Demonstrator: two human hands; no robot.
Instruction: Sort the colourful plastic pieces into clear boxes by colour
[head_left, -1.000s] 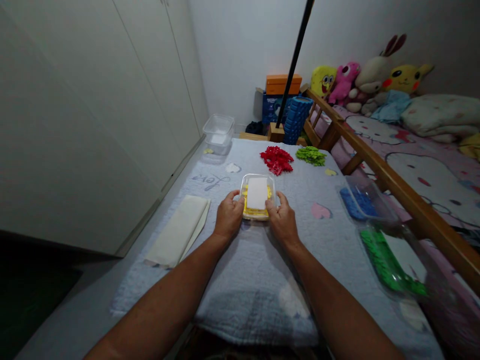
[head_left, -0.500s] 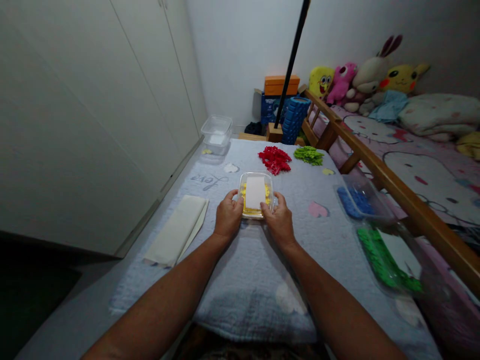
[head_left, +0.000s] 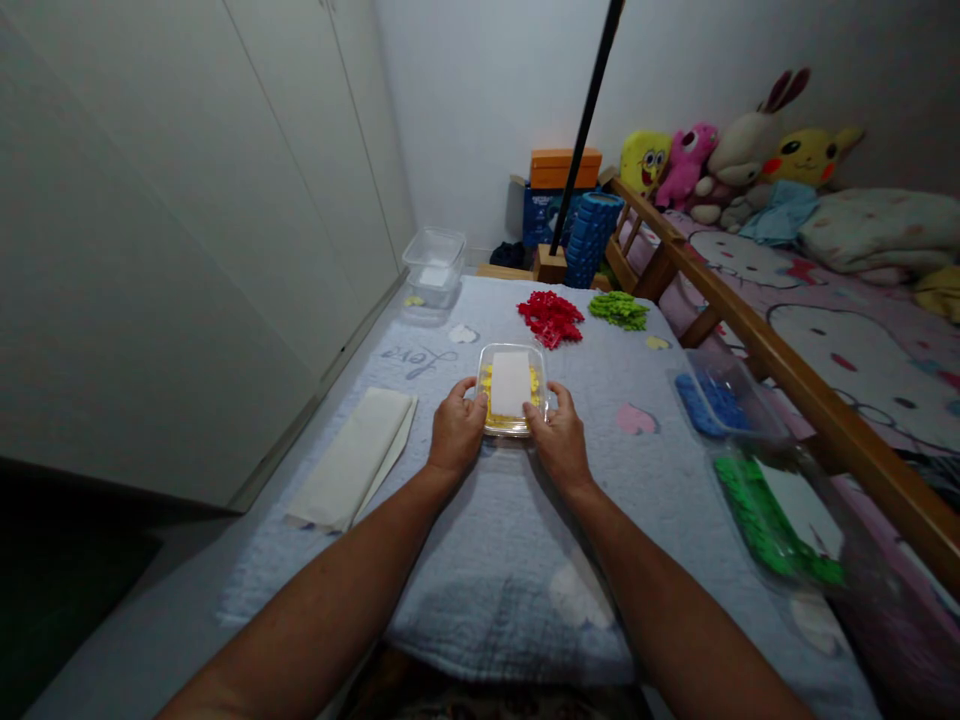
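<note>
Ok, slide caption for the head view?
Left hand and right hand hold a clear box of yellow pieces, red pile and green pile beyond.

– Between our left hand [head_left: 457, 428] and right hand [head_left: 560, 440], we've got a container [head_left: 508, 432] in glossy clear plastic, its white card [head_left: 511, 382] matt and papery!
– Beneath them, we're seeing matt, crinkled cloth [head_left: 487, 550]; out past the right hand, a smooth wooden rail [head_left: 795, 384], faintly shiny!

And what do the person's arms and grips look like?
The bare, ungloved left grip and bare, ungloved right grip show no clear markings. The long, bare left forearm and right forearm taper forward, with no sleeves, watch or bracelet showing.
</note>
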